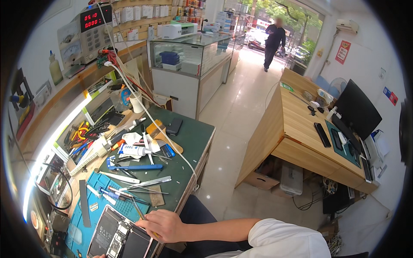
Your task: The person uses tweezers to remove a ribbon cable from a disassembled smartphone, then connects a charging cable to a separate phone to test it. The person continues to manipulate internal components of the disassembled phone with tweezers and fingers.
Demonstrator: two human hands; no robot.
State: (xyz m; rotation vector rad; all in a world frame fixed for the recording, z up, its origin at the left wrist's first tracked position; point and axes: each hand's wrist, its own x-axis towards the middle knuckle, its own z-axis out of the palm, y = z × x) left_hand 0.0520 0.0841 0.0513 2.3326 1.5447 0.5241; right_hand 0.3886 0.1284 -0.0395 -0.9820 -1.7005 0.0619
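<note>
An opened tablet-like device [102,232] lies at the near edge of the bench, its black battery cells and circuit board [117,241] bare. My right hand [162,225] is closed round a slim tool [138,210] with a yellowish rear end, held slanted above the device's right side. The tool's exact kind is hard to make out. Only a fingertip of my left hand [100,256] shows at the lower edge, beside the device; its other fingers are out of view. Beneath and beyond the device is a blue repair mat [79,215], with several small screwdrivers [118,192] on it.
Tweezers [152,182], a blue-handled tool [140,167], a white glue tube [134,149] and a wooden-handled brush [165,136] clutter the green bench top [193,133]. A white cable [172,146] droops across it. A power supply [88,34] stands on the shelf. A person [274,41] is near the doorway.
</note>
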